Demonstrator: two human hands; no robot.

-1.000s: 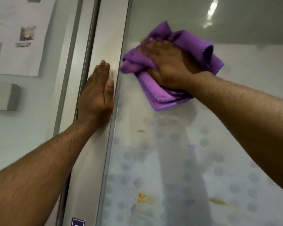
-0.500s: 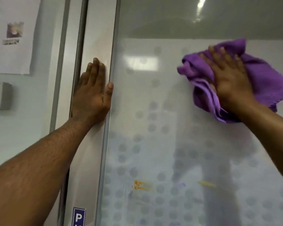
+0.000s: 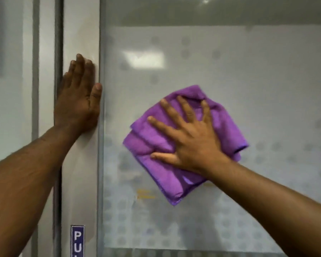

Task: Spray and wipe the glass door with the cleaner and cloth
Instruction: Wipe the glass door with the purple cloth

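right hand (image 3: 195, 145), fingers (image 3: 183, 106) spread wide and straight, is pressing the folded purple microfibre cloth (image 3: 167, 171) flat against the frosted, dot-patterned glass door (image 3: 248, 80), mid-pane. left hand (image 3: 78, 101), fingers straight and close together, is resting on the grey metal door frame (image 3: 80, 182), above a blue label (image 3: 77, 240).

The person's two forearms are bare up to the frame edges, with fine dark hair along them (no sleeve, watch or band shows). The left hand (image 3: 78, 106) and right hand (image 3: 191, 143) wear no gloves or rings.
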